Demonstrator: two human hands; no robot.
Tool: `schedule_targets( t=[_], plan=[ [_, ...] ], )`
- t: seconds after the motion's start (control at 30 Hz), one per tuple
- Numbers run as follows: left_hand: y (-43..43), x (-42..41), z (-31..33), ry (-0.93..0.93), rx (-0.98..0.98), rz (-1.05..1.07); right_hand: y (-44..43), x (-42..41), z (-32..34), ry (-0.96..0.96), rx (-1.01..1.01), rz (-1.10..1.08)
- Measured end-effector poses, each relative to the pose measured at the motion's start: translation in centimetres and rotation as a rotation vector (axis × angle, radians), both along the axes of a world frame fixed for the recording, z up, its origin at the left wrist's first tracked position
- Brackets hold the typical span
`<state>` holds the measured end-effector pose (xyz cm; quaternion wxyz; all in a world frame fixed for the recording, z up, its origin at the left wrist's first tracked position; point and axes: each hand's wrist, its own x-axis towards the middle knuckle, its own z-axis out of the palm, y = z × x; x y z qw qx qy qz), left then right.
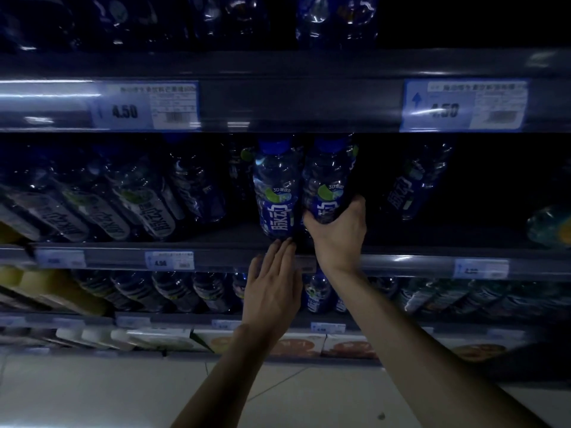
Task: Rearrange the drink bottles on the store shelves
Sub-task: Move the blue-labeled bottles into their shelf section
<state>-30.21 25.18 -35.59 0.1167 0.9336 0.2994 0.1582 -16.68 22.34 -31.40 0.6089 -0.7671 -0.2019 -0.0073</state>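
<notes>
Two blue-capped drink bottles with blue labels stand side by side at the front of the middle shelf. My right hand grips the base of the right bottle from below. The left bottle stands just left of it. My left hand is flat with its fingers extended, fingertips touching the shelf edge just under the left bottle's base, holding nothing. More of the same bottles lean in rows to the left, and another bottle is to the right.
The upper shelf rail carries price tags reading 4.50. A dark gap lies on the middle shelf right of my right hand. Lower shelves hold more blue bottles and flat boxes. A yellow-green bottle sits at far right. Pale floor lies below.
</notes>
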Motion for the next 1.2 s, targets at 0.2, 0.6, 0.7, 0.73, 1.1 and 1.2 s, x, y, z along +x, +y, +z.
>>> schedule_targets(
  t=[0.2, 0.6, 0.7, 0.73, 1.1, 1.2],
  plan=[
    [0.7, 0.0, -0.3, 0.007, -0.019, 0.011, 0.6, -1.2, 0.4, 0.02, 0.002, -0.02],
    [1.3, 0.0, -0.3, -0.053, -0.054, 0.001, 0.3, -1.5, 0.7, 0.041, -0.002, 0.061],
    [0.4, 0.7, 0.3, -0.134, -0.043, -0.001, -0.8, -1.2, 0.3, 0.03, -0.013, 0.125],
    [0.0, 1.1, 0.5, -0.158, -0.033, -0.016, -1.4, -1.0, 0.2, 0.025, -0.005, 0.134],
    [-4.0, 5.5, 0.5, -0.137, 0.016, -0.201, -7.2, 5.9, 0.1, -0.065, -0.006, -0.18],
    [-4.5, 6.1, 0.3, -0.115, -0.008, -0.197, -7.6, 7.5, 0.0, -0.025, 0.0, -0.197]
  ],
)
